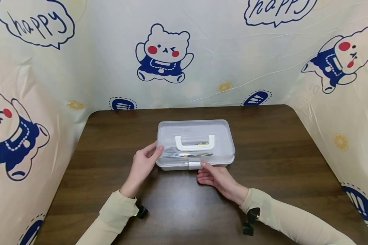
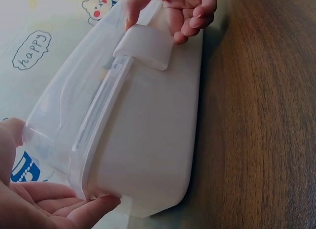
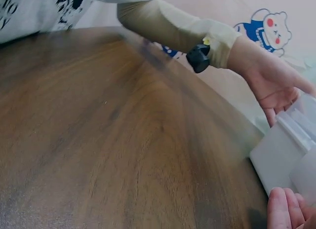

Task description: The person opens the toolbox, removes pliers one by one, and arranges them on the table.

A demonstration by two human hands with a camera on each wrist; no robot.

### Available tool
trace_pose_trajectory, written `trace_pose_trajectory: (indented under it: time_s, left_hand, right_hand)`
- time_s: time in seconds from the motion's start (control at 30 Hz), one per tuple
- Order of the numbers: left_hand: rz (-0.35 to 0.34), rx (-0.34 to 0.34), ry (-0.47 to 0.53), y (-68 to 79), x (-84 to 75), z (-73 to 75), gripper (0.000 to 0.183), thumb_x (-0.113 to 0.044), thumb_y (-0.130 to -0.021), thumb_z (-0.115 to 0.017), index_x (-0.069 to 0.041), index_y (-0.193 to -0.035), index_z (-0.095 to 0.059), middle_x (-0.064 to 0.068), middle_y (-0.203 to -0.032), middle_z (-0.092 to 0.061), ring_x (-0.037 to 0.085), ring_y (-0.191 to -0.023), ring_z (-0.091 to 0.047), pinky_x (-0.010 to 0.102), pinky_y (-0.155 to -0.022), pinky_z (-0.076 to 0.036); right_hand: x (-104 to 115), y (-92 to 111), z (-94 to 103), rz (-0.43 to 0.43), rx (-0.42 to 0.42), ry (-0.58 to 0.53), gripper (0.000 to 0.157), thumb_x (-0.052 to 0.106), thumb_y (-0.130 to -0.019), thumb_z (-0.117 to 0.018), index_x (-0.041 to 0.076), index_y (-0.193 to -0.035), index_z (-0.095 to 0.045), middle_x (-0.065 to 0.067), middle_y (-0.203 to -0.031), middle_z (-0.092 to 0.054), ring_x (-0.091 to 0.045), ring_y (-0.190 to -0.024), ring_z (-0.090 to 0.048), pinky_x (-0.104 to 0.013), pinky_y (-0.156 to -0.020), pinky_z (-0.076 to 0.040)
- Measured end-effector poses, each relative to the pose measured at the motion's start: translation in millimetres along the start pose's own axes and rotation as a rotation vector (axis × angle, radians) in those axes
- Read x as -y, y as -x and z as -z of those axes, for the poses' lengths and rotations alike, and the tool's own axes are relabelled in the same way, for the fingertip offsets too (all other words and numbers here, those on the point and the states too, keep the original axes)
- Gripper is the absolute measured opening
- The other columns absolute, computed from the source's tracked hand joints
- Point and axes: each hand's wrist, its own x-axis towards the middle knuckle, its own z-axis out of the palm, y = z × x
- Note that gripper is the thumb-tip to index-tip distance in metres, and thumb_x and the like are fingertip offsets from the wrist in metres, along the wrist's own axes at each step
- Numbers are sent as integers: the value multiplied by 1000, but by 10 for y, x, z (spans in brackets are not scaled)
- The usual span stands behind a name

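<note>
A plastic storage box (image 1: 171,167) with a clear lid (image 1: 196,127), a white carry handle (image 1: 194,148) and a white front latch (image 1: 195,165) sits on the table, lid down. Through the lid show long thin items with yellow and black patches, too blurred to name. My left hand (image 1: 144,163) grips the box's left end, thumb on the lid and fingers under the rim, as the left wrist view shows. At the front, my right hand (image 1: 219,178) holds the latch (image 2: 144,46), its thumb on the upper edge and its other fingers curled by the lower edge.
The dark wooden table (image 1: 279,146) has rounded far corners. A pale curtain (image 1: 110,68) printed with bears hangs behind it and along both sides. Black wrist mounts (image 1: 251,221) hang under the sleeves.
</note>
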Motion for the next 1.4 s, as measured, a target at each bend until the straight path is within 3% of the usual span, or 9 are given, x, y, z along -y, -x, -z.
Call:
trace_pose_trajectory:
  time_s: [0.3, 0.4, 0.63, 0.8, 0.93, 1.0, 1.1, 1.23, 1.4]
  left_hand:
    - [-5, -7, -15, -19, -35, 16, 59, -41, -100, -71, -5, -145, -60, 16, -139, -65, 23, -126, -64, 37, -104, -52]
    - [-4, -3, -24, -29, -35, 23, 60, -42, -100, -70, -5, -146, -59, 16, -139, -64, 24, -127, -64, 39, -105, -51]
    - [7, 12, -40, -23, -14, 18, 62, -44, -100, -70, -5, -147, -58, 17, -140, -63, 25, -128, -63, 42, -106, -51]
    - [1, 5, -43, 0, -8, 25, 61, -41, -100, -70, -4, -146, -58, 19, -139, -64, 27, -128, -63, 44, -106, -51]
    - [6, 12, -42, 1, -5, 28, 61, -42, -100, -70, -4, -147, -58, 18, -140, -64, 26, -128, -63, 44, -106, -51]
    - [6, 19, -42, -1, -6, 28, 62, -42, -100, -70, -4, -147, -58, 18, -141, -63, 26, -129, -63, 44, -106, -50]
    - [4, 12, -41, 1, -11, 24, 61, -41, -100, -70, -3, -147, -58, 18, -140, -63, 27, -128, -63, 44, -106, -51]
    - [-1, 7, -44, 14, -20, 14, 60, -40, -101, -69, -2, -146, -58, 20, -139, -63, 29, -128, -63, 44, -106, -51]
    - [-4, 15, -48, 18, -24, 11, 61, -41, -102, -67, -2, -148, -56, 19, -141, -62, 28, -129, -62, 44, -107, -50]
  right_hand:
    - [96, 23, -15, -20, 52, 88, 66, 42, -105, -60, -22, -120, -59, -12, -90, -74, -17, -81, -73, -31, -81, -63]
    - [106, 17, -14, -8, 48, 108, 65, 42, -105, -61, -21, -121, -58, -12, -92, -73, -17, -81, -72, -31, -80, -63]
    - [77, 59, 22, 35, 21, 206, 51, 33, -104, -65, -16, -116, -63, -10, -89, -72, -15, -76, -68, -26, -71, -60]
    - [66, 122, 50, 75, 45, 347, 23, 18, -98, -72, -4, -92, -66, 1, -69, -59, -8, -60, -50, -20, -56, -44]
    - [40, 150, 65, 90, 57, 432, 19, 12, -94, -77, 3, -84, -63, 4, -61, -52, -8, -54, -42, -21, -52, -35]
    - [25, 145, 70, 131, 46, 494, 20, 13, -91, -79, 3, -84, -64, 4, -60, -53, -8, -54, -43, -20, -52, -36]
    - [6, 132, 68, 263, 20, 648, 19, 14, -89, -82, 3, -85, -67, 4, -65, -58, -7, -57, -48, -20, -54, -41]
    - [-16, 123, 75, 420, 42, 827, 8, 11, -90, -79, 4, -93, -75, 4, -76, -69, -2, -65, -57, -19, -62, -49]
    - [-17, 115, 103, 447, 104, 861, 21, 8, -94, -75, -2, -111, -77, -5, -89, -78, 0, -68, -62, -17, -63, -51]
